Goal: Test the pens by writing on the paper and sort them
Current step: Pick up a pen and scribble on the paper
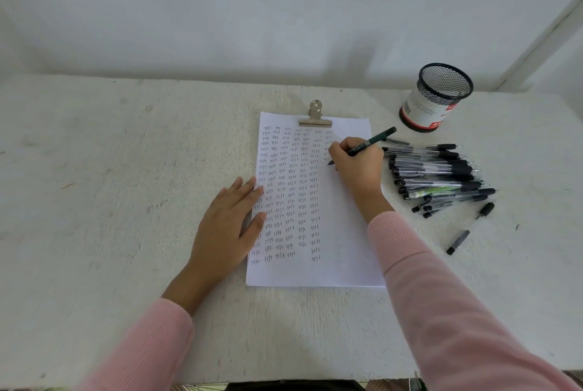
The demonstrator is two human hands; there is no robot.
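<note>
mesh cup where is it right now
In the head view the mesh cup stands at the far right of the table, just beyond the pen pile and right of the clip.

White paper [347, 232] patterned with columns of dark handwritten "test". Dark green pen [375, 139]. Clear pens [435, 169], black-capped. Black mesh cup [441, 84], white-and-red label. Pink ribbed sleeves [441, 296]. Mottled off-white table [126, 169].

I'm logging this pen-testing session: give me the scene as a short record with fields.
left hand: flat on the paper, left edge
right hand: grips green pen, tip at paper
paper: clipped at top, columns of "test"
pen pile: on table, right of paper
loose pen: near side of pile
mesh cup: behind pile, upright
</note>
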